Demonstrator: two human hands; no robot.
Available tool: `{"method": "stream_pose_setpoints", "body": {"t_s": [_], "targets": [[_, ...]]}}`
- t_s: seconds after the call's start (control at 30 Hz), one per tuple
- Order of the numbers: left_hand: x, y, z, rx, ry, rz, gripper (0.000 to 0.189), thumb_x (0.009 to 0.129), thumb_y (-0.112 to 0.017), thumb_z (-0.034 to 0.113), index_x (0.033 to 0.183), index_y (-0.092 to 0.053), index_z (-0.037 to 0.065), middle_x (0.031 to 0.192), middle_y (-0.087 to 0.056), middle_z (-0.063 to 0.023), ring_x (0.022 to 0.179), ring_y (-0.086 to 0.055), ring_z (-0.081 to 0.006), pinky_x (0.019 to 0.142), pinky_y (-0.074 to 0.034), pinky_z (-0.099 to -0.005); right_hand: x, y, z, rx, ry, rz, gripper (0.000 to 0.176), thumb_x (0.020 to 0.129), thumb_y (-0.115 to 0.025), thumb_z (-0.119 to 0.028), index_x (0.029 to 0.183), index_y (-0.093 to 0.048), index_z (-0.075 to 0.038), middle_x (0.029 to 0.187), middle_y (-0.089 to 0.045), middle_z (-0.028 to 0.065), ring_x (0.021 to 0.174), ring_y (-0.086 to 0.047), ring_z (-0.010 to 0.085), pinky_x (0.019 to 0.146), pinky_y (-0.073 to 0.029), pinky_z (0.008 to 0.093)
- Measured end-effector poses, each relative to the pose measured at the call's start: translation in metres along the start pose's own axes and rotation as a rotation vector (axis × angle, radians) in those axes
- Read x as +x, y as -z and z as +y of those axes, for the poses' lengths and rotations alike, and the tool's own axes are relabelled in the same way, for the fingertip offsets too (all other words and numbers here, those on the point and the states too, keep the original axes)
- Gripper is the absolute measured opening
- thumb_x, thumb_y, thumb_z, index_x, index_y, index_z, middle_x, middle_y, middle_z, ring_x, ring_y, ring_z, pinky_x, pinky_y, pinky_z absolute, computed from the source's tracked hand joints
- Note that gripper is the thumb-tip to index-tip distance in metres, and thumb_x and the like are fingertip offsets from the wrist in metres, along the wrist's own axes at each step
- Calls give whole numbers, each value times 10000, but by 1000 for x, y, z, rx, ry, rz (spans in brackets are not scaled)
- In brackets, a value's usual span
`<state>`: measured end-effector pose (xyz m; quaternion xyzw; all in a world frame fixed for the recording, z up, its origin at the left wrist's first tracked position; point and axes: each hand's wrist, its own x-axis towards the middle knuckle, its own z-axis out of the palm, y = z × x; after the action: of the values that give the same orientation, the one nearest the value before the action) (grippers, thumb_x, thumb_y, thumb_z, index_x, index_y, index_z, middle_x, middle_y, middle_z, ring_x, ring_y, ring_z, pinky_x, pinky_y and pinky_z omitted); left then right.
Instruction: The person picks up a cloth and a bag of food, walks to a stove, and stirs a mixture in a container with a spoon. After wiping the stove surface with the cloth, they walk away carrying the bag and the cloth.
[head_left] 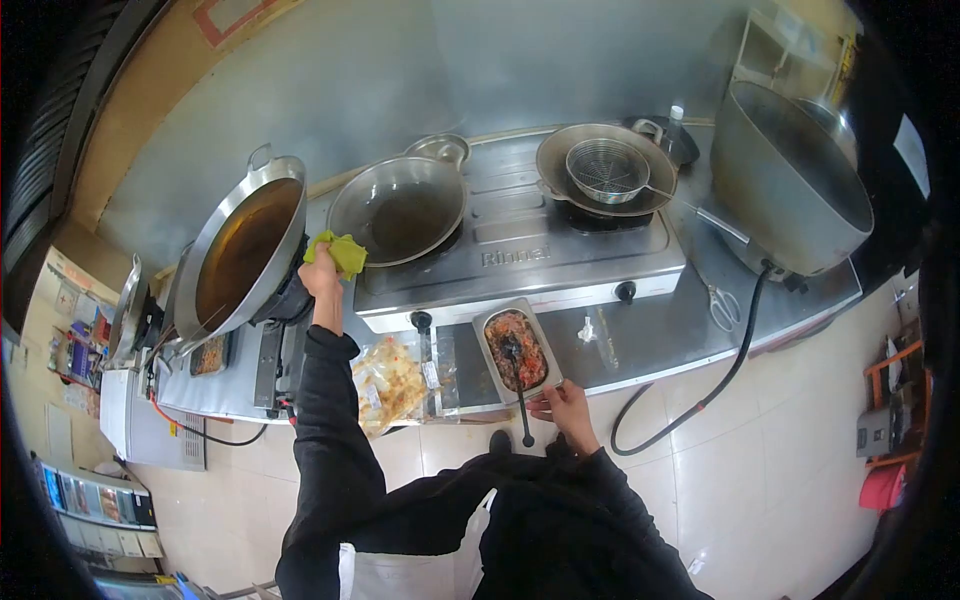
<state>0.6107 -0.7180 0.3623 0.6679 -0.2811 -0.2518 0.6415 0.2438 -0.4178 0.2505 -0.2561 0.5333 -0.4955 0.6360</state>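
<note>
My left hand (321, 276) is closed around a yellow-green cloth (347, 256), which sits right at the lower left rim of a wok (350, 208) on the left burner. A shallow layer of dark liquid lies in that wok. At the counter's front edge, my right hand (566, 412) grips the near right corner of a rectangular metal tray (488, 345). Chopped reddish food mix (528, 352) fills the tray. A black ladle (518, 385) rests in the mix, its handle sticking out over the near edge beside my right fingers.
A large wok of brown oil (245, 255) stands left of my left hand. The Rinnai stove (515, 262) carries a second wok (560, 150) holding a wire strainer (608, 168). Scissors (722, 308), a deep pot (790, 190), a black hose (748, 335) and a bag of yellowish food (385, 385) surround it.
</note>
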Motion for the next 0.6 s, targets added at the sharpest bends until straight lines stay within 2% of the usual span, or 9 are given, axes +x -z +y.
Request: {"method": "stream_pose_setpoints", "body": {"t_s": [0.1,0.27,0.37,0.47,0.6], "targets": [[25,1,-22,104,-69,43,467,705,-688,346,923,-660,-65,876,-674,-145,762,-666,-212,605,-535,-334,-1,0,-6,-22,-6,-13,175,960,-445,-129,923,-432,42,869,-626,199,801,-670,276,694,-584,362],[-13,9,12,299,-83,37,525,675,-699,403,885,-666,-76,825,-679,-160,683,-674,-232,606,-533,-333,1,4,-2,14,-20,-42,185,959,-452,-131,981,-474,51,882,-630,184,802,-667,255,710,-579,352],[-15,12,26,408,-78,-28,413,717,-698,302,905,-639,-61,852,-638,-101,696,-640,-179,493,-531,-288,3,6,0,58,-30,-49,200,955,-466,-137,1010,-491,54,887,-633,176,813,-665,248,704,-577,348],[-30,13,37,406,-78,-9,393,720,-700,284,904,-641,-58,848,-642,-108,689,-642,-183,488,-532,-284,4,9,-2,72,-28,-48,199,951,-483,-147,1022,-502,38,883,-631,146,809,-657,231,712,-576,346],[-26,11,18,177,-145,2,439,682,-723,285,836,-646,-119,774,-662,-156,617,-659,-214,496,-542,-321,10,13,-4,114,32,-12,198,944,-507,-168,1036,-513,7,882,-606,95,771,-633,196,735,-577,335]]}}
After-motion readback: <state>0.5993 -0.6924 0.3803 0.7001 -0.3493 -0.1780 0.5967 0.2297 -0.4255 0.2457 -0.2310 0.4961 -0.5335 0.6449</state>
